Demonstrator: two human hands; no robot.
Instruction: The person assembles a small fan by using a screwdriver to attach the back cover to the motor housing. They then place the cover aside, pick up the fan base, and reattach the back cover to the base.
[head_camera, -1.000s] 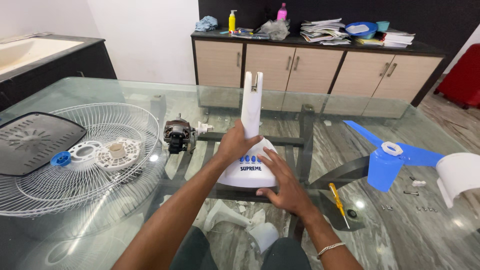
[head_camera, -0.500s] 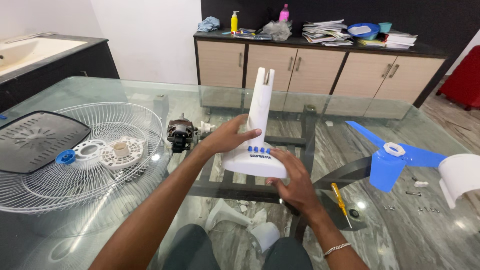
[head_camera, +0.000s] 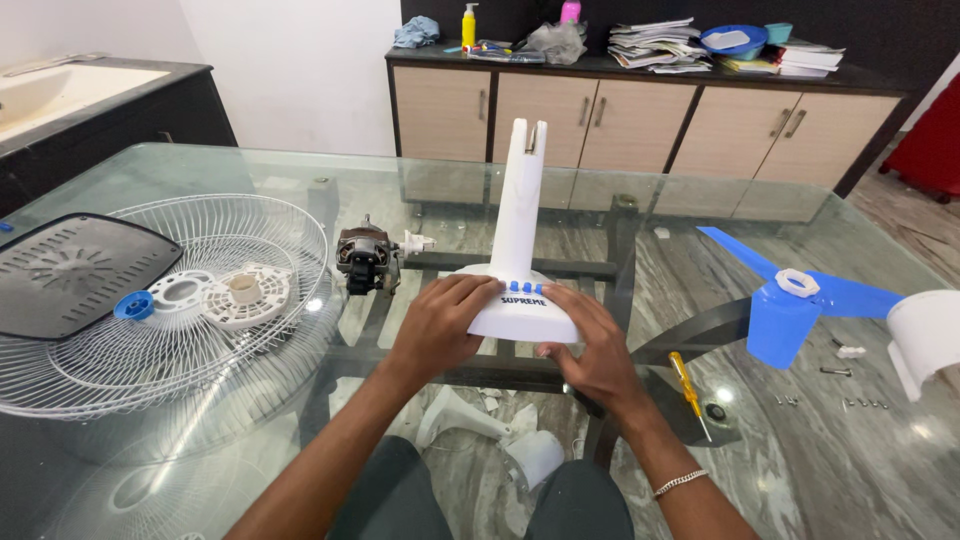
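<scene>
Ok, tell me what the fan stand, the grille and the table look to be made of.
Fan stand: likely glossy white moulded plastic, smooth and seamless. Grille: thin white wires, probably coated metal. Table: clear glass; floor and frame show through, reflections on top. Left hand and right hand grip the stand's base.

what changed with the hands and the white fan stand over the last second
The left hand slid down from the neck of the white fan stand to its base. The stand, tilted half a second ago, now sits flat on the glass table. The right hand stayed on the base; the motor and blue blade stayed put.
</scene>
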